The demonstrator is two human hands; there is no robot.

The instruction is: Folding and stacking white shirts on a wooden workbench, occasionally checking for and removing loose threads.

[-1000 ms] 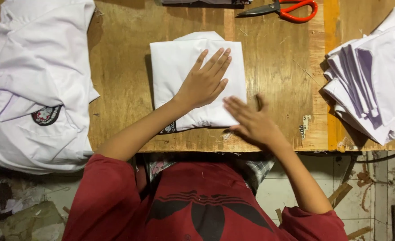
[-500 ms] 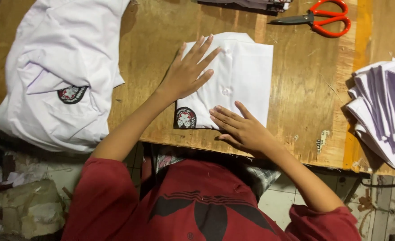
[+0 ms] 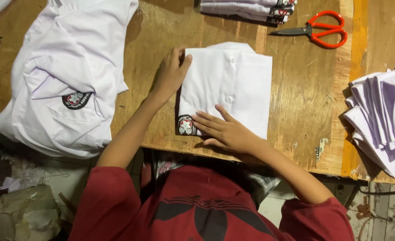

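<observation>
Since half a second ago the left hand (image 3: 170, 73) has slid off the shirt's face to its left edge, while the right hand (image 3: 224, 131) stays near the badge corner. Nearest me, the right hand lies flat, fingers spread, on the folded white cotton shirt (image 3: 229, 87) in the middle of the brown wooden worktop (image 3: 304, 89). The left hand is loosely curled against the shirt's edge at ten o'clock; neither is clamped on anything. Pressing flat while squaring that edge should keep the fold crisp. A loose pile of white badged shirts (image 3: 68, 76) sits at nine o'clock, stacked white fabric pieces (image 3: 380, 116) at three. Farthest, orange-handled scissors (image 3: 318, 31) at one o'clock.
</observation>
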